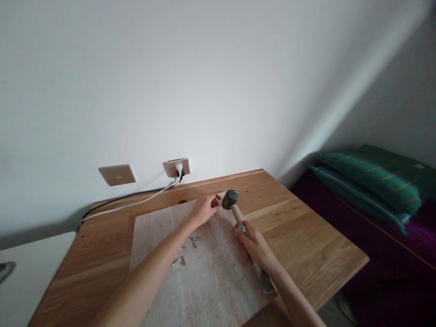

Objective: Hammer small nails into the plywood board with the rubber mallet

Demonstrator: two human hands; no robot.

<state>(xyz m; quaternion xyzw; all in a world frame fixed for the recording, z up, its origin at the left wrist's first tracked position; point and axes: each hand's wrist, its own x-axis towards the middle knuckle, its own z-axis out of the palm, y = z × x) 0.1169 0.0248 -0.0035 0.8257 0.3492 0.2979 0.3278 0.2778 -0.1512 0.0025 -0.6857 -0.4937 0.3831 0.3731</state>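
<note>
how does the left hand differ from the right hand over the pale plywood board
The left hand reaches to the far edge of the pale plywood board, fingers pinched beside the dark head of the wooden-handled hammer; what they pinch is too small to tell. The right hand sits nearer, wrapped round that hammer's handle. Both are bare and over the board.

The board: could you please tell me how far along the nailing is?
Dark dots far left on the board may be nails already driven. Now the right hand holds the hammer, head beside the left hand at the far edge. Several loose nails lie unused on the board.
</note>
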